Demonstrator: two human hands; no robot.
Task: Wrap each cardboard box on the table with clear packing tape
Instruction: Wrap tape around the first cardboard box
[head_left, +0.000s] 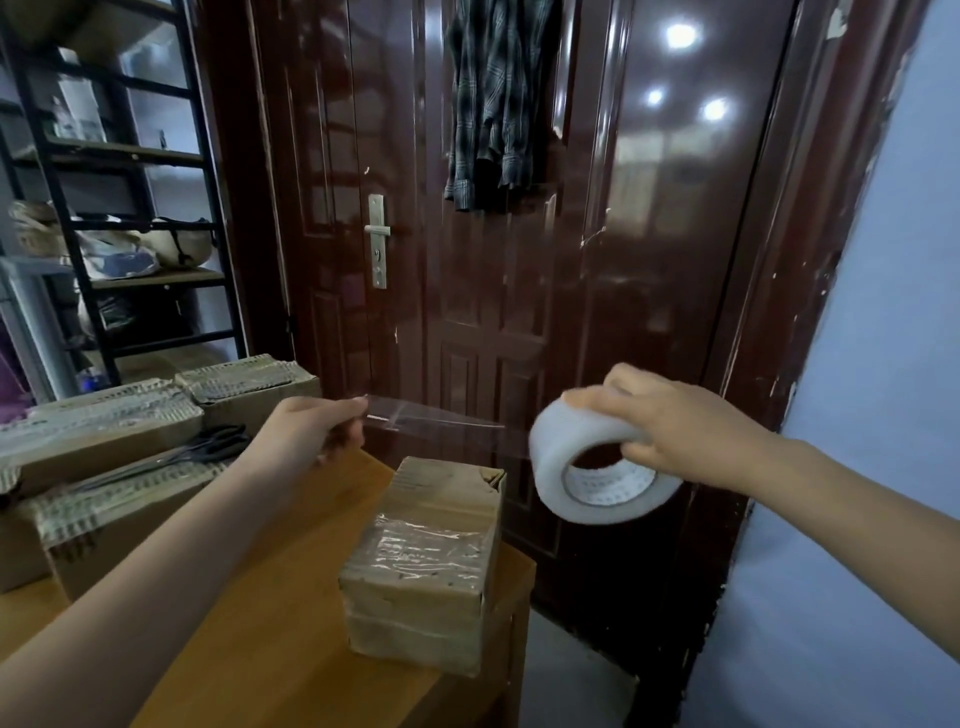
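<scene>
A small cardboard box (431, 561) stands near the right end of the wooden table (280, 649), with a band of clear tape across its top. Above and behind it, my right hand (670, 421) grips a roll of clear packing tape (597, 462). A strip of tape (441, 421) runs from the roll leftward to my left hand (311, 431), which pinches its free end. The strip hangs in the air, apart from the box.
Several larger cardboard boxes (104, 431) are stacked on the table's left, with black scissors (208, 447) lying on them. A dark red door (493, 260) is straight ahead, a metal shelf rack (114, 208) at the left, a pale wall (883, 415) at the right.
</scene>
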